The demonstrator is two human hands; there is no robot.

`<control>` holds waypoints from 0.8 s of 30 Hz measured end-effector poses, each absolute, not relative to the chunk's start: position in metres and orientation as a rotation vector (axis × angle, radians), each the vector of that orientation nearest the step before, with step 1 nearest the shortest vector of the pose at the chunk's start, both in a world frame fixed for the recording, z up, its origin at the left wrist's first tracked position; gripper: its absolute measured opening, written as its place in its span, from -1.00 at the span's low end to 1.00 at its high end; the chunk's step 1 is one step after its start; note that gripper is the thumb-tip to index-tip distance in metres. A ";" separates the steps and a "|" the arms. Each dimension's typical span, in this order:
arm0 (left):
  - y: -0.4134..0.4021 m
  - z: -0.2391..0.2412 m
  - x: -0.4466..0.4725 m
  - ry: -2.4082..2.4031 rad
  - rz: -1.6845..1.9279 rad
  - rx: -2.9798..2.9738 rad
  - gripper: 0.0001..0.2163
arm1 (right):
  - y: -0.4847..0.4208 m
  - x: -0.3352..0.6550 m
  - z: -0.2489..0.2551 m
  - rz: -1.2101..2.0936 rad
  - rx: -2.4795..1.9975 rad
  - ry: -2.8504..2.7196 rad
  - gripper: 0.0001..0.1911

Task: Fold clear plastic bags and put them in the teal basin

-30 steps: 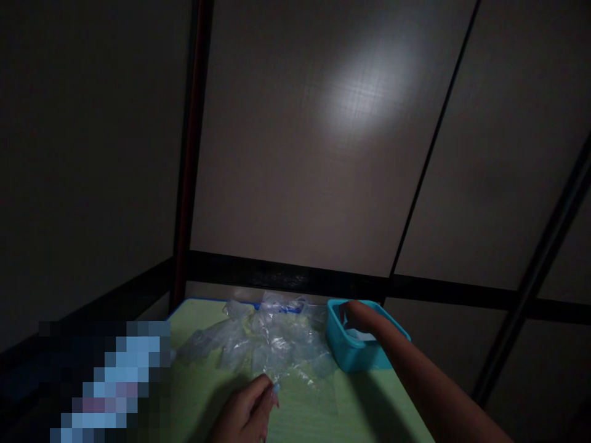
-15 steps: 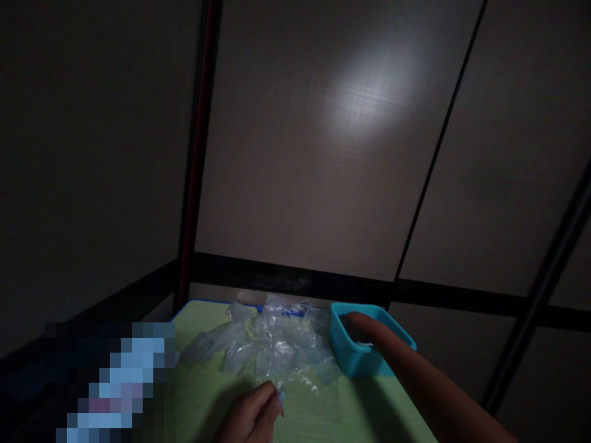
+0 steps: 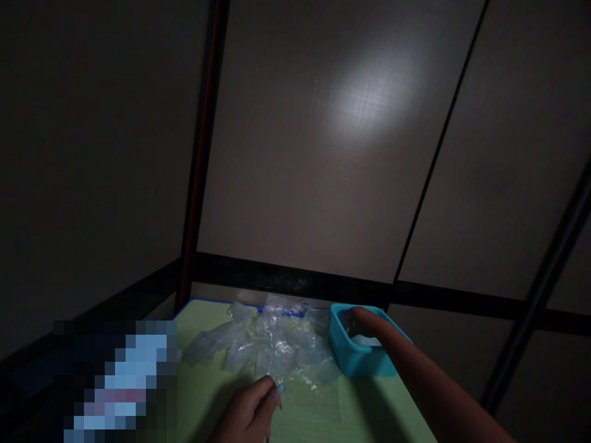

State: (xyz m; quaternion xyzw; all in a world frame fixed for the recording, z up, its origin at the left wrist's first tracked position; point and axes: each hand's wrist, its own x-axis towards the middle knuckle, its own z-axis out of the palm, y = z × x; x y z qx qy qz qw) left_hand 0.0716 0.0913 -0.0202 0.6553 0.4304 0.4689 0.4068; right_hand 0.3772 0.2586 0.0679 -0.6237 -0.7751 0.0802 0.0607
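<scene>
My left hand (image 3: 252, 407) is low in the middle of the head view, over the near part of a pale green table top (image 3: 305, 418). Its fingers are pinched together, and a small pale blue bit shows at the tips, too little to name. Just beyond it lies a loose pile of clear plastic bags (image 3: 284, 347), crumpled and shiny. My right hand (image 3: 363, 319) reaches down into a teal plastic basket (image 3: 346, 357) at the right of the table. Its fingers are hidden by the basket wall and shadow. Something whitish shows inside beneath the wrist.
Dark panelled walls (image 3: 300, 154) rise right behind the table's blue back edge (image 3: 249, 306). A red-brown post (image 3: 196, 184) stands at the back left corner. A blurred-out blue patch (image 3: 133, 369) covers the left side. Light is dim.
My right hand has shifted slightly inside the basket, and more of the whitish thing there shows. My left hand has moved a little left and stays pinched. The bags lie as before.
</scene>
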 end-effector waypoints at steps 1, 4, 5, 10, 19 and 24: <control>0.092 -0.020 0.071 1.087 1.183 1.657 -0.55 | 0.259 0.380 0.071 0.256 -1.865 -2.367 -0.80; 0.093 -0.022 0.070 1.094 1.169 1.661 -0.58 | 0.259 0.387 0.082 0.276 -1.794 -2.399 -0.79; 0.094 -0.022 0.070 1.095 1.160 1.667 -0.60 | 0.259 0.389 0.085 0.276 -1.770 -2.402 -0.79; 0.097 -0.024 0.067 1.104 1.146 1.736 -0.68 | 0.252 0.390 0.106 0.210 -1.632 -2.362 -0.87; 0.119 -0.011 0.038 1.420 1.478 1.785 -0.76 | 0.178 0.289 0.137 0.047 -1.139 -2.212 -0.83; 0.132 -0.012 0.020 1.613 1.538 1.731 -0.79 | 0.155 0.227 0.098 0.103 -1.143 -2.374 -0.70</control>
